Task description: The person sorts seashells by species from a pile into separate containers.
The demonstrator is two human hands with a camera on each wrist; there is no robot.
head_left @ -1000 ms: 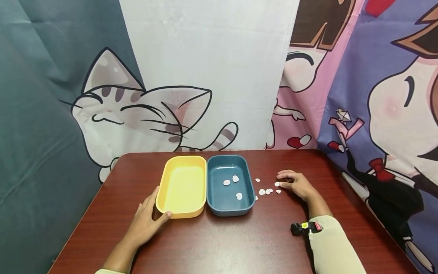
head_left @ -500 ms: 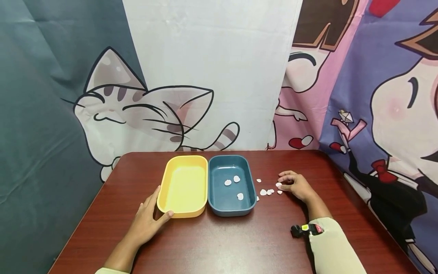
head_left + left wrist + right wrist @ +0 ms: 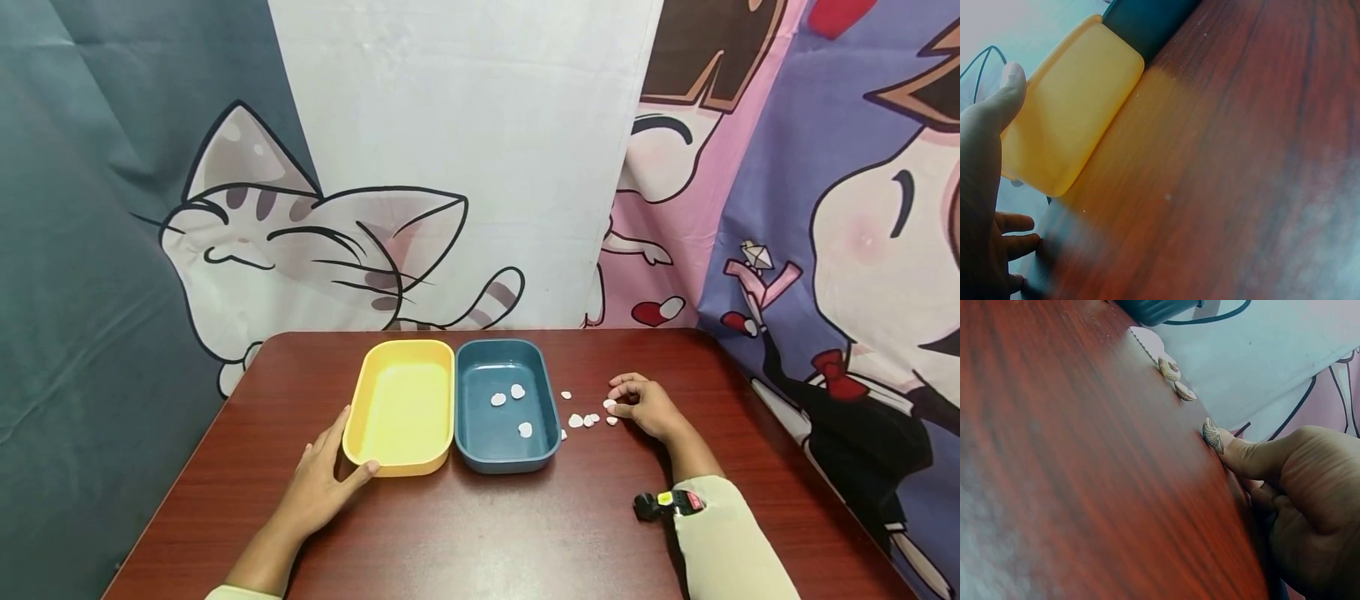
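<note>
In the head view, my left hand (image 3: 321, 483) rests against the near-left corner of a yellow tray (image 3: 441, 468), thumb on its front and fingers along its side. The left wrist view shows the thumb (image 3: 1014, 84) against the tray wall and the other fingers extended. My right hand (image 3: 651, 407) has its thumb and fingers pinched about a small white seashell (image 3: 609, 403) at table level. Close in front of its thumb lies another ridged seashell (image 3: 1212, 436). Several more shells (image 3: 575, 421) lie between this hand and a blue tray (image 3: 504, 467).
The two trays stand side by side, touching, on a dark red wooden table (image 3: 480, 533). Inside the blue one lie three shells (image 3: 525, 430). One small shell (image 3: 564, 435) sits against its right side. A cartoon-printed cloth (image 3: 480, 167) hangs behind the table.
The head view has shifted very slightly. Both hands, the trays and the shells stay almost exactly where they were.
</note>
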